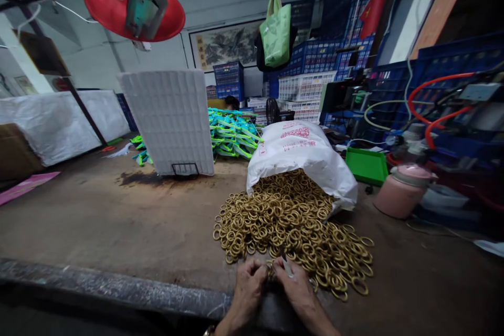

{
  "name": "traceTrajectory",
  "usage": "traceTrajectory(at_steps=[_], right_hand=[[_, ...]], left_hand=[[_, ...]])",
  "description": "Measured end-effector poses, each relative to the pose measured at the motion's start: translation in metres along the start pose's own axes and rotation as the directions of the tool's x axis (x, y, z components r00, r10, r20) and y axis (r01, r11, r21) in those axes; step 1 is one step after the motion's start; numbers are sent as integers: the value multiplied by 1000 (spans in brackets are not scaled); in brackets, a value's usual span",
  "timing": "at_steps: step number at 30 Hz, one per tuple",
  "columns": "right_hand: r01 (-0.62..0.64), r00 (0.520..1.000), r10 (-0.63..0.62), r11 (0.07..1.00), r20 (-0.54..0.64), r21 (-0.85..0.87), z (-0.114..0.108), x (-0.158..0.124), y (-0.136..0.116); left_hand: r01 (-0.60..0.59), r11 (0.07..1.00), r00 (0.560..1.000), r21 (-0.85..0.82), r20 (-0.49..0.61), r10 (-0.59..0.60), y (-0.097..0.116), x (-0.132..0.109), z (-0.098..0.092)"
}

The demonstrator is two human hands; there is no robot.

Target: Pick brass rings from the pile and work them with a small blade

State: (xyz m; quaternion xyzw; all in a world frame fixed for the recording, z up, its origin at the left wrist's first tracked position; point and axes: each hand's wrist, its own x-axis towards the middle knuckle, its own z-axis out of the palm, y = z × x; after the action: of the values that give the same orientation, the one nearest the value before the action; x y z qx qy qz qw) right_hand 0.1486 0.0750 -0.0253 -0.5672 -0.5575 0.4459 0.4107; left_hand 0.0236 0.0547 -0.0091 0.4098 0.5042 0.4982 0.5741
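Note:
A big heap of brass rings (291, 226) spills across the brown table from an open white sack (301, 155) lying on its side. At the near edge of the heap my left hand (248, 286) and my right hand (297, 286) meet, fingers curled. Both pinch a small stack of brass rings (271, 272) between them. A thin pale stick (286, 265) pokes up from my right hand's fingers.
A white plastic crate (171, 121) stands behind the heap on the left, with teal and green straps (232, 134) beside it. A pink jug (401, 189) and a green tray (366, 165) sit to the right. A padded table edge (110, 286) runs along the front.

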Motion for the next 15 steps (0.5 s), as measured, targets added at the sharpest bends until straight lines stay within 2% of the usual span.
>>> traceTrajectory(at_steps=[2, 5, 10, 13, 15], right_hand=[[-6, 1000, 6, 1000, 4, -30, 1, 0, 1], [46, 999, -46, 996, 9, -76, 2, 0, 3], [155, 981, -154, 988, 116, 0, -1, -1, -1], [180, 968, -177, 984, 176, -1, -2, 0, -6], [190, 968, -184, 982, 171, -16, -2, 1, -7]], left_hand=[[20, 1000, 1000, -23, -5, -20, -1, 1, 0], [122, 990, 992, -69, -5, -123, -1, 1, 0], [239, 956, 971, -168, 17, -240, 1, 3, -1], [297, 921, 955, -252, 66, -289, 4, 5, -2], [319, 908, 948, -271, 98, -303, 5, 6, -2]])
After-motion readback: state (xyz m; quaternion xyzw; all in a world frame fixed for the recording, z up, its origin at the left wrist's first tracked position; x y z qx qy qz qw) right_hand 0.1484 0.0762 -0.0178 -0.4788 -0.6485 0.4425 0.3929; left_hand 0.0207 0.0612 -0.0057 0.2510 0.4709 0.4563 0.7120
